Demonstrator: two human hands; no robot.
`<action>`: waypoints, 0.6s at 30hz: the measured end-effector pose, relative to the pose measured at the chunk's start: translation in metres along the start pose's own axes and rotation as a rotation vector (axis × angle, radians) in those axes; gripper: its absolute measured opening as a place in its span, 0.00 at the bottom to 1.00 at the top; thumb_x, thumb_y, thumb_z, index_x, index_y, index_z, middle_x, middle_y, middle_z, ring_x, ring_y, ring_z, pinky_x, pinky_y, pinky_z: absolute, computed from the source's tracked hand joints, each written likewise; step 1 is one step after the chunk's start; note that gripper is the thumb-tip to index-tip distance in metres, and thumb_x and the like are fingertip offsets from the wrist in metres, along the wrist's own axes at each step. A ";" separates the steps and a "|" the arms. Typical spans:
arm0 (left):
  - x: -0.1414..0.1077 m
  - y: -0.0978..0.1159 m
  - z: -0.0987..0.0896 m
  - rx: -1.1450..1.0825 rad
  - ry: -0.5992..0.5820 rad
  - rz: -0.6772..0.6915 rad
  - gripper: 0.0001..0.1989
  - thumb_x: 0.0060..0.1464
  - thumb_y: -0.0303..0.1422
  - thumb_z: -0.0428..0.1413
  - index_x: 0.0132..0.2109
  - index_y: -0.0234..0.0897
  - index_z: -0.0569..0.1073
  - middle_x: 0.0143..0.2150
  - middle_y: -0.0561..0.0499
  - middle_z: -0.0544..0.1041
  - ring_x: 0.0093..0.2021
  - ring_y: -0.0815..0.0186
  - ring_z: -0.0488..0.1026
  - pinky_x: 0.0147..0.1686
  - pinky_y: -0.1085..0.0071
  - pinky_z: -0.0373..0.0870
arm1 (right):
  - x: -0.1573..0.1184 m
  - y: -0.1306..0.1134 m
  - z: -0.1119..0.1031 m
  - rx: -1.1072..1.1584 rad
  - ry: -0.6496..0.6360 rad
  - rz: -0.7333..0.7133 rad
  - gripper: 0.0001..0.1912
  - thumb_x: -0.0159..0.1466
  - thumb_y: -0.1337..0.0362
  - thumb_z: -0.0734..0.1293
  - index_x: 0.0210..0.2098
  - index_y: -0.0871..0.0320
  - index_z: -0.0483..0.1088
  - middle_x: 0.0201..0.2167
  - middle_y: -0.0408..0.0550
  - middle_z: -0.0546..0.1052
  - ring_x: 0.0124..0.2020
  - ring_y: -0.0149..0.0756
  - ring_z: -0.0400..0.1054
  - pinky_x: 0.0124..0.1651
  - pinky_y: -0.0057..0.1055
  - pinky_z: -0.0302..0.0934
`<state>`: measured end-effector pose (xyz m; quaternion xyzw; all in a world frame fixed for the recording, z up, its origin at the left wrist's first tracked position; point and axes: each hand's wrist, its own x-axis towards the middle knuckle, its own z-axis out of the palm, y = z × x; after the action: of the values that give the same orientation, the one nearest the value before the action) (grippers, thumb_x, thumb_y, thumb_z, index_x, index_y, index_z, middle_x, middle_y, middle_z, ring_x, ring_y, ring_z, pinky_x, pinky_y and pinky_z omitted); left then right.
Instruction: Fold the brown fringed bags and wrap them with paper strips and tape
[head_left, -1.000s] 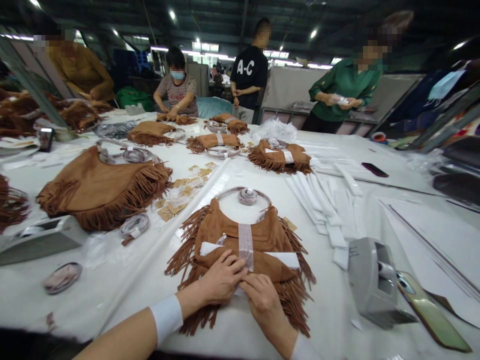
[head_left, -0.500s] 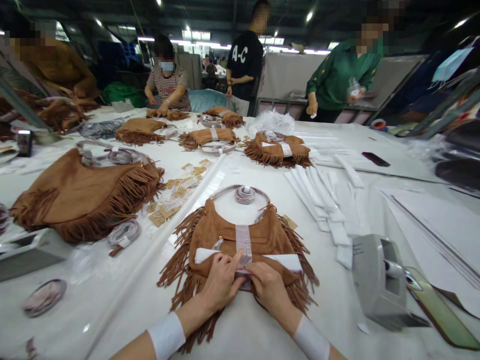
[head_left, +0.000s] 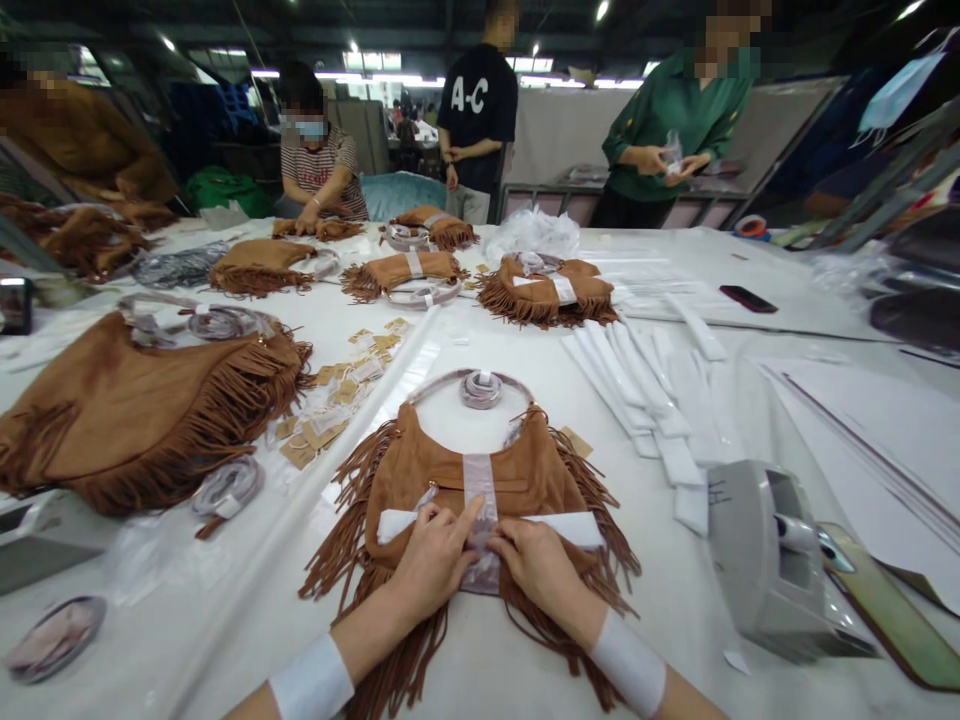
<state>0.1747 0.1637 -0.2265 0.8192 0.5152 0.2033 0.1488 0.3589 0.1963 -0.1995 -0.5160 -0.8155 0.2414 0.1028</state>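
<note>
A brown suede fringed handbag (head_left: 442, 470) lies flat before me, its wrapped handle toward the far side and a coiled strap (head_left: 481, 390) inside the handle's loop. A translucent plastic strip (head_left: 480, 478) runs down its middle, across a white foam strip (head_left: 574, 528) lying sideways on the bag. My left hand (head_left: 431, 550) is closed at the plastic strip's left edge, its index finger reaching onto it and its thumb lower down. From the other side my right hand (head_left: 536, 560) pinches the strip's right edge. The fingers partly hide the foam strip.
A grey tape dispenser (head_left: 765, 560) and a phone (head_left: 892, 610) lie at right, with white foam strips (head_left: 637, 385) behind. Paper tags (head_left: 341, 390) and a larger fringed bag (head_left: 150, 410) are at left. More wrapped bags (head_left: 551, 290) and several people stand farther back.
My fingers have spread slightly apart along the plastic strip, and more of its lower end shows flat between them. Across the table, the person in green has brought both hands together around a small clear bag.
</note>
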 end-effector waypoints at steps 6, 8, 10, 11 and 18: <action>0.007 0.002 0.006 -0.027 0.048 -0.047 0.37 0.57 0.27 0.52 0.68 0.40 0.43 0.36 0.51 0.75 0.40 0.58 0.69 0.49 0.53 0.62 | 0.011 0.003 -0.004 -0.068 -0.048 0.027 0.12 0.63 0.62 0.63 0.24 0.57 0.71 0.23 0.47 0.77 0.25 0.35 0.70 0.28 0.28 0.51; 0.005 0.004 0.008 -0.011 0.088 -0.060 0.33 0.58 0.28 0.51 0.67 0.38 0.48 0.36 0.50 0.75 0.40 0.58 0.69 0.47 0.54 0.64 | 0.015 0.002 -0.006 -0.030 -0.075 0.057 0.11 0.61 0.62 0.64 0.24 0.56 0.72 0.23 0.46 0.77 0.24 0.34 0.69 0.28 0.28 0.51; 0.000 0.007 0.011 0.050 0.147 -0.050 0.27 0.59 0.28 0.49 0.65 0.38 0.55 0.39 0.47 0.75 0.41 0.58 0.69 0.46 0.55 0.65 | 0.019 0.003 -0.007 -0.001 -0.100 0.077 0.10 0.60 0.61 0.65 0.24 0.56 0.72 0.22 0.46 0.78 0.24 0.34 0.69 0.28 0.28 0.52; -0.004 0.010 0.013 0.090 0.186 -0.027 0.24 0.60 0.27 0.48 0.63 0.38 0.59 0.42 0.46 0.75 0.42 0.58 0.69 0.48 0.55 0.64 | 0.020 0.003 -0.007 0.011 -0.108 0.087 0.10 0.59 0.61 0.65 0.23 0.56 0.73 0.22 0.46 0.78 0.24 0.34 0.69 0.28 0.28 0.52; -0.041 0.032 0.027 0.420 0.214 0.172 0.21 0.63 0.39 0.47 0.60 0.36 0.65 0.62 0.47 0.67 0.61 0.57 0.60 0.61 0.53 0.50 | 0.021 0.011 -0.002 0.110 -0.081 0.093 0.10 0.57 0.60 0.65 0.23 0.57 0.73 0.22 0.47 0.78 0.24 0.33 0.69 0.27 0.27 0.52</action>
<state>0.1972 0.1126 -0.2430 0.8468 0.4874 0.1894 -0.0980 0.3595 0.2193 -0.2051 -0.5369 -0.7795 0.3107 0.0867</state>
